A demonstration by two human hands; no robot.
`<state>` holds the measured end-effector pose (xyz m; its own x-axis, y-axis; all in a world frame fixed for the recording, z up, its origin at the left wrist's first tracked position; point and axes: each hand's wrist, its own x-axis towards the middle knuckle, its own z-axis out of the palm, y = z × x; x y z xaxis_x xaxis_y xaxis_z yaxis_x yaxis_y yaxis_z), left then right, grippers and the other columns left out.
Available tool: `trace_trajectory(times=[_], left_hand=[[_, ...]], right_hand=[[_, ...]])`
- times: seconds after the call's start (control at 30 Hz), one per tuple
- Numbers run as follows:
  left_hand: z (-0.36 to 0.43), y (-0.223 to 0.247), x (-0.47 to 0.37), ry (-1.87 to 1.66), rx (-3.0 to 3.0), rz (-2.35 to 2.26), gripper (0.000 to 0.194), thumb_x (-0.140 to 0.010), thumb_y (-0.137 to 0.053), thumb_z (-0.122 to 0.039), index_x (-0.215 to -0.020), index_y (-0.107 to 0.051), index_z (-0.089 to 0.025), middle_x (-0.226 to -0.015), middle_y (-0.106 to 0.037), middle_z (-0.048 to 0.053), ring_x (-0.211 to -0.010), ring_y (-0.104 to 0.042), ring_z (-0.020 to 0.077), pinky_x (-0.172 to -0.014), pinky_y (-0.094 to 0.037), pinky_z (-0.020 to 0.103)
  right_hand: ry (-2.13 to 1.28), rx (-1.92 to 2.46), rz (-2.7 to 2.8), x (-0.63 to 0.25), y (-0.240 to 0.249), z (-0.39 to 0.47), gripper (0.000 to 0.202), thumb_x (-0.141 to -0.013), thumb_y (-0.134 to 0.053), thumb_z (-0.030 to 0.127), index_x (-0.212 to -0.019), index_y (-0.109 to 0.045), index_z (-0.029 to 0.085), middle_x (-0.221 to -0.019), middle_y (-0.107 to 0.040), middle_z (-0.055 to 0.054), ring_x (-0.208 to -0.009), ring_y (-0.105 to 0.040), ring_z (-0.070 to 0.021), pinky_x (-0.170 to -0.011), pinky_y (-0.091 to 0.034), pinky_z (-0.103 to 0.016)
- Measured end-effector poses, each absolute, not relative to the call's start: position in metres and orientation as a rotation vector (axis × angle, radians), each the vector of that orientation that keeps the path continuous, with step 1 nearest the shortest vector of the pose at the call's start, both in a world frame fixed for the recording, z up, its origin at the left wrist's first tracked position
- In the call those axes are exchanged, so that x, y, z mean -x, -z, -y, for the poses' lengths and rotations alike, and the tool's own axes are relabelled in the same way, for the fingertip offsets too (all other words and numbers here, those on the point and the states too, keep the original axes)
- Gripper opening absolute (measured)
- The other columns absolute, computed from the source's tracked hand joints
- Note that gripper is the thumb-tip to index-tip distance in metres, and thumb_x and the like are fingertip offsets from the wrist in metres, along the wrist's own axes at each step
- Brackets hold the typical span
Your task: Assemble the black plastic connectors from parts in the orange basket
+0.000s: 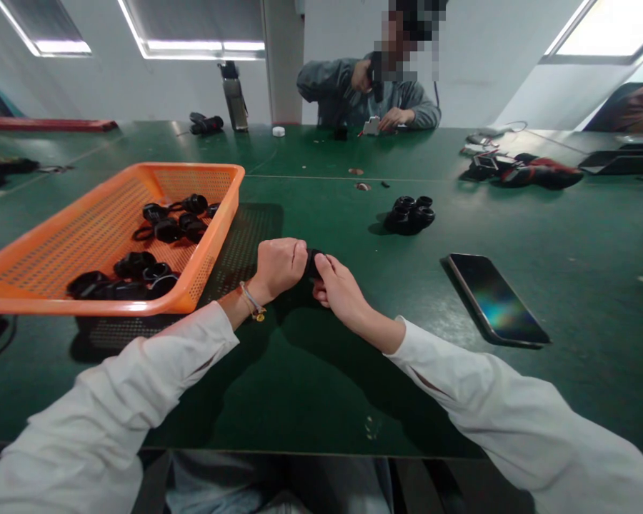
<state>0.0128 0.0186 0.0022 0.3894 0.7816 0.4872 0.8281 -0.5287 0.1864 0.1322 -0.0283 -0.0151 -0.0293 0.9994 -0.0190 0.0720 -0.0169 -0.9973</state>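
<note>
Both hands closed on one small black fitting (313, 261) – your left hand (278, 265) fisted round one end, your right hand (336, 285) pinching the other with thumb and fingertips. The part sits between the two grips, just above the tabletop (311, 385), mostly hidden by your fingers, so I can't tell how many pieces it is. Looks like you're mid-twist, screwing or unscrewing the halves; that's a read, not a fact.

Next move needs a steady left grip while the right turns and keeps the halves in line.

Orange basket (214, 235) to your left holds more black fittings (139, 275), near your left wrist. A small cluster of black fittings (410, 214) sits beyond your right hand, well apart. Phone (496, 300) lies flat to the right. Another person (369, 93) is busy at the far edge – their hands are well clear of yours
</note>
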Motion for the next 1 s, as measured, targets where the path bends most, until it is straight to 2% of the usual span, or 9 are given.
trace_trajectory(times=[0.1, 0.27, 0.43, 0.57, 0.67, 0.8, 1.0], left_hand=[[-0.018, -0.003, -0.016, 0.805, 2.547, 1.632, 0.046, -0.087, -0.022, -0.024, -0.067, -0.062, -0.014, -0.069, -0.067, 0.010, -0.064, -0.060, 0.0175, -0.058, -0.035, 0.027], [-0.018, -0.004, -0.023, 0.703, 2.623, 1.819, 0.042, -0.088, -0.024, -0.024, -0.075, -0.063, -0.015, -0.074, -0.067, 0.008, -0.067, -0.060, 0.0182, -0.056, -0.034, 0.027], [-0.018, -0.005, -0.025, 0.719, 2.679, 1.834, 0.027, -0.085, -0.036, -0.026, -0.092, -0.062, -0.018, -0.075, -0.067, 0.004, -0.068, -0.060, 0.0178, -0.057, -0.036, 0.025], [-0.017, -0.003, -0.024, 0.584, 2.752, 1.683, 0.022, -0.082, -0.042, -0.025, -0.087, -0.062, -0.018, -0.077, -0.067, 0.004, -0.069, -0.060, 0.0182, -0.059, -0.037, 0.026], [-0.016, -0.002, -0.024, 0.505, 2.787, 1.580, 0.021, -0.081, -0.043, -0.025, -0.085, -0.062, -0.018, -0.076, -0.066, 0.004, -0.068, -0.059, 0.0180, -0.058, -0.037, 0.026], [-0.016, -0.002, -0.024, 0.482, 2.794, 1.541, 0.021, -0.082, -0.042, -0.026, -0.085, -0.061, -0.018, -0.076, -0.065, 0.004, -0.067, -0.059, 0.0172, -0.059, -0.038, 0.026], [-0.016, -0.001, -0.024, 0.440, 2.782, 1.511, 0.021, -0.083, -0.041, -0.026, -0.087, -0.060, -0.018, -0.078, -0.064, 0.004, -0.068, -0.059, 0.0167, -0.059, -0.039, 0.026]], right_hand=[[-1.196, 1.210, 1.347, -0.138, 0.012, 0.026, 0.031, -0.084, -0.039, 0.051, -0.083, -0.043, 0.021, -0.054, -0.040, 0.008, -0.042, -0.039, -0.0069, -0.040, -0.031, -0.020], [-1.033, 1.264, 1.555, -0.157, 0.010, 0.014, 0.026, -0.080, -0.047, 0.042, -0.094, -0.047, 0.019, -0.065, -0.052, 0.004, -0.050, -0.047, -0.0089, -0.047, -0.038, -0.022], [-0.444, 1.526, 1.732, -0.183, 0.004, 0.001, 0.027, -0.077, -0.053, 0.034, -0.099, -0.054, 0.019, -0.081, -0.063, -0.003, -0.069, -0.058, -0.0171, -0.064, -0.043, -0.029], [-0.011, 1.864, 1.765, -0.210, -0.002, -0.011, 0.032, -0.079, -0.052, 0.040, -0.102, -0.058, 0.019, -0.089, -0.066, -0.010, -0.080, -0.061, -0.0250, -0.067, -0.042, -0.033], [0.057, 2.084, 1.736, -0.227, -0.003, -0.019, 0.041, -0.082, -0.047, 0.049, -0.109, -0.057, 0.019, -0.086, -0.067, -0.013, -0.077, -0.062, -0.0275, -0.063, -0.042, -0.033], [0.152, 2.214, 1.608, -0.243, -0.002, -0.025, 0.052, -0.080, -0.051, 0.049, -0.121, -0.047, 0.018, -0.085, -0.067, -0.015, -0.076, -0.062, -0.0292, -0.062, -0.042, -0.035], [0.197, 2.266, 1.510, -0.258, 0.000, -0.028, 0.042, -0.083, -0.048, 0.039, -0.120, -0.048, 0.019, -0.086, -0.067, -0.016, -0.077, -0.062, -0.0292, -0.063, -0.042, -0.036]])
